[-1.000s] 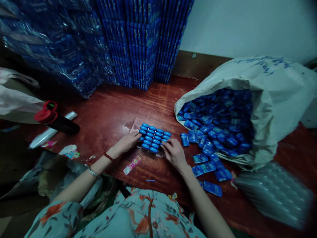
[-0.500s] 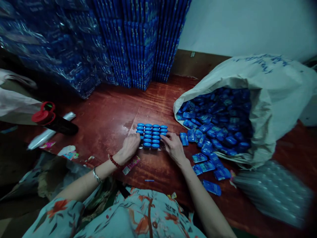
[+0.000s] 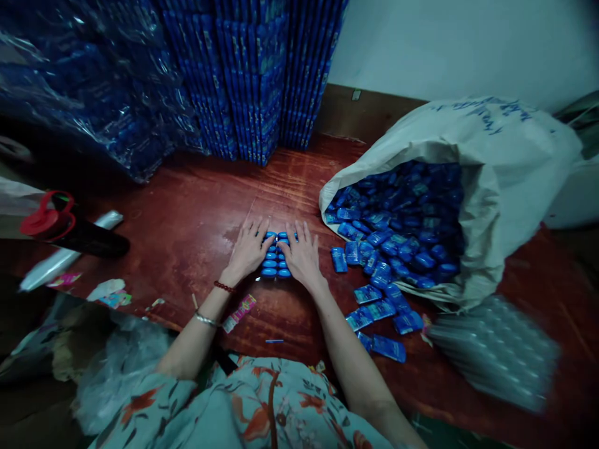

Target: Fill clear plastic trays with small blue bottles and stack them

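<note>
A tray-like block of blue oval pieces (image 3: 269,264) in rows lies on the reddish-brown table (image 3: 187,206) in front of me. My left hand (image 3: 249,248) lies over its left side, fingers spread and pointing away from me. Over the right side rests my right hand (image 3: 301,252), also flat with its fingers apart. Between the two thumbs the middle columns of pieces show; the outer ones are hidden under the hands.
On the right, an open white sack (image 3: 491,187) spills small blue packets (image 3: 381,274). Clear plastic trays (image 3: 500,352) lie at lower right. Tall stacks of blue packs (image 3: 248,87) stand behind. A black bottle with a red lid (image 3: 93,237) lies left. Scraps (image 3: 239,313) lie near me.
Both hands have gone from gripping the block's side edges to lying spread on top of it. The view has shifted slightly, so surrounding things appear further left.
</note>
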`<action>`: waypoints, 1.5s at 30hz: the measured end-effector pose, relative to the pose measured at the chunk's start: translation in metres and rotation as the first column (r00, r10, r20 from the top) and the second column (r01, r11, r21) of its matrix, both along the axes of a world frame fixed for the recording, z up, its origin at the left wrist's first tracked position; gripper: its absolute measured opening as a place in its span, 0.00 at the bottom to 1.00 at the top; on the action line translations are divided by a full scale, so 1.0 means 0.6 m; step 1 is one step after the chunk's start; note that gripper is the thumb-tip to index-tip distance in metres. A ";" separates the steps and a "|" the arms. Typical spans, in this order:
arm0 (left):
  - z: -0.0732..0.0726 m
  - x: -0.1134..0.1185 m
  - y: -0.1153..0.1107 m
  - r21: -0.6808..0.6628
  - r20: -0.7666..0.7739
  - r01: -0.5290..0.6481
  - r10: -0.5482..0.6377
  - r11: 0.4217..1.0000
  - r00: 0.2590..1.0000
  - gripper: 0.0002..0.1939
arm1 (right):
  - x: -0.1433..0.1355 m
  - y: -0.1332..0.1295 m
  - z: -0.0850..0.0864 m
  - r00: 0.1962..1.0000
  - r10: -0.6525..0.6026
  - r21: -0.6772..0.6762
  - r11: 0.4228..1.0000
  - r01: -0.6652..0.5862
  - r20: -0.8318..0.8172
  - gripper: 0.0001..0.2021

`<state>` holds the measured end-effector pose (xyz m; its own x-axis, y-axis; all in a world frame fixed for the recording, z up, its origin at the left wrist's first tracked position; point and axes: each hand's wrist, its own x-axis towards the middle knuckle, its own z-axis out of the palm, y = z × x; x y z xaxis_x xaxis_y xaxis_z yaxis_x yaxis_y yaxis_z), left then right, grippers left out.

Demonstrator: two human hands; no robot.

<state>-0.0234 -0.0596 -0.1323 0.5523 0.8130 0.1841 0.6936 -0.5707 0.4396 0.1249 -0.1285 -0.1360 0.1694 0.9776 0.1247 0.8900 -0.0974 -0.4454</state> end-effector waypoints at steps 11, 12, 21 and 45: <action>0.023 0.012 -0.036 0.156 0.220 -0.032 -0.004 0.987 0.975 0.19 | 0.081 -0.082 -0.011 0.966 -0.161 0.236 0.949 0.208 -0.204 0.23; 0.031 0.026 -0.059 0.170 0.296 -0.001 -0.051 0.985 0.954 0.17 | 0.104 -0.096 -0.012 0.946 -0.283 0.225 0.922 0.314 -0.159 0.22; 0.021 0.258 -0.178 -0.246 -0.057 0.149 -0.168 0.958 0.984 0.22 | 0.191 -0.131 0.000 0.784 -0.391 -0.090 0.868 0.489 0.482 0.18; 0.014 -0.080 -0.191 -0.526 0.647 -0.119 0.486 0.842 0.587 0.14 | 0.071 -0.161 -0.024 0.949 0.098 0.239 0.971 -0.025 -0.300 0.10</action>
